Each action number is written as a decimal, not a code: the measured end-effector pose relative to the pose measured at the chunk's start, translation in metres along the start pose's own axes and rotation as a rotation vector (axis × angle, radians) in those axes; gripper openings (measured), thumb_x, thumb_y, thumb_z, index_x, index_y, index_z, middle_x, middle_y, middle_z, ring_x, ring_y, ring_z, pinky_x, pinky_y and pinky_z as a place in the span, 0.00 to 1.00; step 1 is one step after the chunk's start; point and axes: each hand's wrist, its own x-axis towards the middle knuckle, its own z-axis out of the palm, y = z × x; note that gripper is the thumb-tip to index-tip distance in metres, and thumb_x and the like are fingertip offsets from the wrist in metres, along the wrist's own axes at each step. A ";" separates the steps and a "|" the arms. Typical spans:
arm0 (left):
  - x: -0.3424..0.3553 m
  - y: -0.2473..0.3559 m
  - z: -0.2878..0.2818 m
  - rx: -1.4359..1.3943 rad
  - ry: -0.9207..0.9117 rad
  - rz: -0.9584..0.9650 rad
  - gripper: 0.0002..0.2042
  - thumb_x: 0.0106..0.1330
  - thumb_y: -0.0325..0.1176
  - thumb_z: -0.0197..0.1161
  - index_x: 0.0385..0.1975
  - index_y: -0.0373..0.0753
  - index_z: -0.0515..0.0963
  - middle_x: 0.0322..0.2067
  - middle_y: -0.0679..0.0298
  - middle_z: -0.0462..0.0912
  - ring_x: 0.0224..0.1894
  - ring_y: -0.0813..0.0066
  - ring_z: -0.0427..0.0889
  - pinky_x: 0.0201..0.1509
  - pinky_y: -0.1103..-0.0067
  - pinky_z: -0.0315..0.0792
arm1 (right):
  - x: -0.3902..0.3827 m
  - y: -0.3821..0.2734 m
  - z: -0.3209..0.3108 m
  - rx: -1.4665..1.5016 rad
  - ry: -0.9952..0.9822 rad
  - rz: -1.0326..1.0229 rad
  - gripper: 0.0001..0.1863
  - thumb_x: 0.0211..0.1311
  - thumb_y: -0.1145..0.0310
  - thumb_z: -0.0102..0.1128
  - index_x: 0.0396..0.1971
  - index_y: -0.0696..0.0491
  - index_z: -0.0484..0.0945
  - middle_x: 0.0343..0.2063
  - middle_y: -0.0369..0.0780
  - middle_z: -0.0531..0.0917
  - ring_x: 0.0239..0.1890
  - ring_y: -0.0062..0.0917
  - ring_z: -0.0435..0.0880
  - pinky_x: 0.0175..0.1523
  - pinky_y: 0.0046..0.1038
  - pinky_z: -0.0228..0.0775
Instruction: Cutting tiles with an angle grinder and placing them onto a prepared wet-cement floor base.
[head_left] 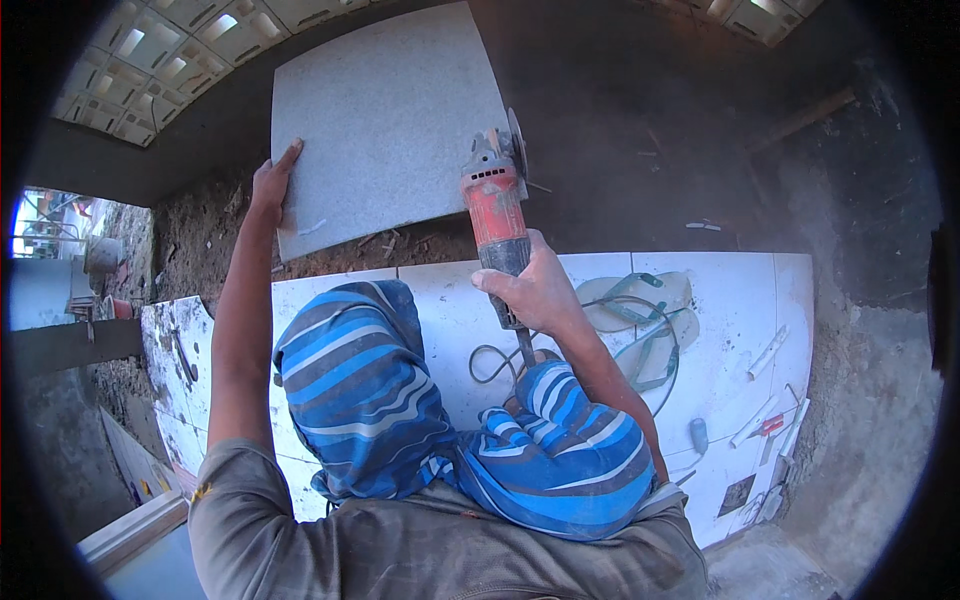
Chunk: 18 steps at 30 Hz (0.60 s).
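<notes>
My left hand [275,185] grips the left edge of a large pale grey square tile [385,145], holding it over dark, rough ground. My right hand [525,285] is wrapped round a dusty red and black angle grinder [490,200]. Its disc [518,145] stands at the tile's right edge; whether it touches is hard to tell. Haze hangs to the right of the grinder. Below the hands, my knees in blue striped cloth [365,395] are bent over white floor tiles [740,340].
Flip-flops [655,360] and a looped cord lie right of my knees, near white strips, a red-handled tool [770,424] and other scraps. Breeze blocks [190,50] line the upper left. Buckets [103,255] and a grey ledge [80,335] are at left, a concrete edge [840,430] at right.
</notes>
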 end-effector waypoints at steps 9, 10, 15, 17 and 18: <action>-0.004 0.001 0.003 -0.005 0.010 -0.002 0.41 0.61 0.62 0.73 0.58 0.27 0.76 0.45 0.54 0.85 0.43 0.65 0.85 0.53 0.67 0.76 | -0.009 0.005 -0.002 0.022 -0.024 0.017 0.36 0.51 0.48 0.74 0.50 0.61 0.74 0.37 0.42 0.80 0.40 0.29 0.80 0.51 0.32 0.74; -0.006 0.002 0.004 -0.006 0.014 -0.005 0.41 0.61 0.62 0.73 0.58 0.27 0.76 0.45 0.54 0.85 0.43 0.65 0.85 0.53 0.67 0.76 | -0.011 0.004 -0.002 0.018 -0.023 0.019 0.36 0.51 0.48 0.74 0.50 0.61 0.74 0.37 0.42 0.80 0.40 0.29 0.80 0.51 0.32 0.74; -0.006 0.003 0.004 -0.018 -0.005 -0.016 0.41 0.61 0.61 0.74 0.59 0.27 0.76 0.45 0.54 0.86 0.43 0.66 0.85 0.52 0.68 0.76 | -0.012 0.004 -0.003 -0.004 -0.047 0.039 0.41 0.49 0.49 0.73 0.54 0.65 0.71 0.40 0.50 0.83 0.42 0.37 0.84 0.53 0.36 0.75; 0.002 -0.001 0.001 -0.018 -0.012 -0.016 0.41 0.61 0.60 0.74 0.59 0.26 0.76 0.45 0.54 0.86 0.43 0.66 0.85 0.52 0.68 0.77 | -0.015 0.004 -0.002 0.018 -0.044 0.052 0.41 0.49 0.49 0.73 0.55 0.65 0.71 0.40 0.50 0.83 0.42 0.37 0.84 0.53 0.35 0.75; 0.006 -0.004 0.000 -0.016 -0.020 -0.014 0.41 0.61 0.60 0.74 0.59 0.26 0.75 0.45 0.54 0.86 0.43 0.66 0.85 0.51 0.68 0.77 | -0.016 0.003 -0.002 0.015 -0.047 0.052 0.41 0.49 0.49 0.73 0.55 0.65 0.71 0.40 0.50 0.83 0.42 0.37 0.84 0.53 0.35 0.75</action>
